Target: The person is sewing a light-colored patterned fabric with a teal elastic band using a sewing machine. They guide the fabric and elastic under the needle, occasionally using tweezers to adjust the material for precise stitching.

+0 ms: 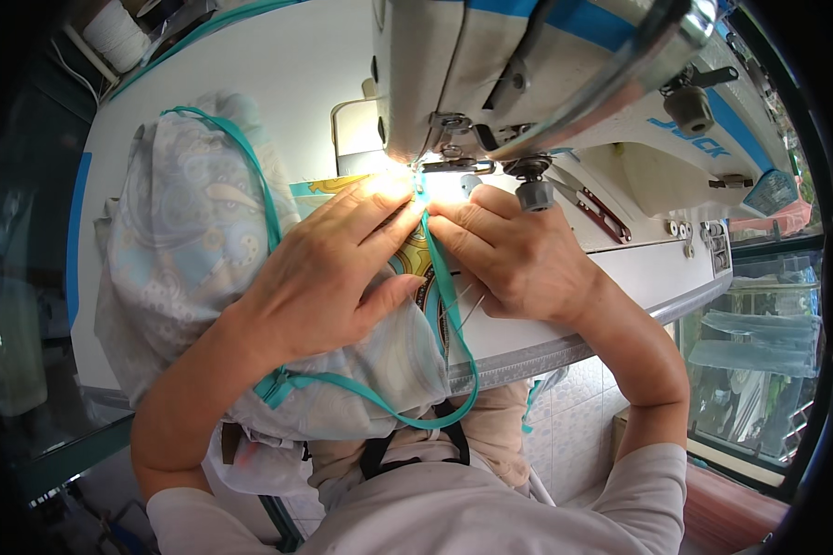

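My left hand [338, 254] lies fingers outstretched on patterned fabric [407, 254], with its thumb apart and fingertips beside the lit needle area. A narrow teal tape [443, 291] runs from under the presser foot [453, 167] toward me and loops over the fabric's near edge. My right hand [518, 254] is closed, its fingertips pinching the tape's right side close to the foot. Two thin metal prongs [470, 305] stick out beneath that hand; the rest of this tool is hidden. Glare covers the needle tip.
The sewing machine head [528, 83] overhangs my hands. Bunched pale fabric [185, 250] covers the table's left side. Red-handled snips [609, 220] lie right of the machine bed, with small bobbins [680, 229] beyond. The table's grey front edge [528, 363] is close to my body.
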Motion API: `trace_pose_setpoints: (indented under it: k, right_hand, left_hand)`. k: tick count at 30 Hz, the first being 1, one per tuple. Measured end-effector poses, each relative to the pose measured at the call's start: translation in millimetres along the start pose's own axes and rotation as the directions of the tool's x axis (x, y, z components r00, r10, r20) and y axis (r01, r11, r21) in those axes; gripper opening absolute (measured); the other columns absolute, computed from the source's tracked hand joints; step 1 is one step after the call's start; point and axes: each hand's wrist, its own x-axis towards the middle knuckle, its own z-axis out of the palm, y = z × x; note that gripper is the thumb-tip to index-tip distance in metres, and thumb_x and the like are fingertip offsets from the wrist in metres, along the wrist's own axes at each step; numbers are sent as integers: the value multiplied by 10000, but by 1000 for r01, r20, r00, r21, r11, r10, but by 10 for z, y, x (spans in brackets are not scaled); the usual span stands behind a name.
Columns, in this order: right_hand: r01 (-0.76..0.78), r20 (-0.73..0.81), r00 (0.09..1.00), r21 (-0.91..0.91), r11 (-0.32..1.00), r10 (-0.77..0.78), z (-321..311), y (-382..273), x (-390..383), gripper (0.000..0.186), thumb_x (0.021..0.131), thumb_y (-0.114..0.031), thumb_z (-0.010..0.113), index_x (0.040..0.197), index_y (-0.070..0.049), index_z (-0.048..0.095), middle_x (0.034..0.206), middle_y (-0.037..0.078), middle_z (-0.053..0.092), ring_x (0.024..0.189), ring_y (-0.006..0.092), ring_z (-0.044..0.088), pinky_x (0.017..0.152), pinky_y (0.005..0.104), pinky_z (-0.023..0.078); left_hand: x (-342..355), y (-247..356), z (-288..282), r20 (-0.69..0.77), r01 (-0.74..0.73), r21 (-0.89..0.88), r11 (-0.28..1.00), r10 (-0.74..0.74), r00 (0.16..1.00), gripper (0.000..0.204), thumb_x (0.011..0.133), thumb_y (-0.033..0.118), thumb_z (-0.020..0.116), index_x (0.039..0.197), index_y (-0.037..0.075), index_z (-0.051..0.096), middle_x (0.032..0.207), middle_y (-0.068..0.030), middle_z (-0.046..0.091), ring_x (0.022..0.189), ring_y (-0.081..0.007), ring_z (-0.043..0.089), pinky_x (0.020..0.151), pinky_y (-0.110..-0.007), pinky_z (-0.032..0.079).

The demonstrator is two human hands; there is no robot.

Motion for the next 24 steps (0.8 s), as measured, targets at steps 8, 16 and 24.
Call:
trace_pose_setpoints:
  k: [8,16,24]
  right_hand:
    - [-27,-8,1000,-1,1000,27,23,0,-21,508,768,-79,792,1262,17,721,1263,117,764,1016,301,690,785,386,599]
    - [-46,36,998,-21,999,47,1,-25,7,497,795,-96,796,1271,16,705,1158,115,764,992,299,690,825,401,589]
    - [18,-106,994,-49,999,-23,80,4,24,450,847,-151,704,1271,0,685,978,50,714,704,215,685,615,356,540]
  left_hand:
    - [31,32,6,-8,1,-16,1000,-1,1000,642,926,239,824,1483,-21,640,1518,-216,606,1421,-428,573,1214,-501,457]
    - [27,30,13,-1,6,-3,1000,-6,1000,631,937,242,813,1479,-30,638,1536,-220,595,1437,-427,563,1230,-500,444]
    - [38,38,-15,7,14,-13,1000,-14,1000,629,945,250,807,1481,-30,635,1540,-219,593,1447,-425,554,1237,-502,434]
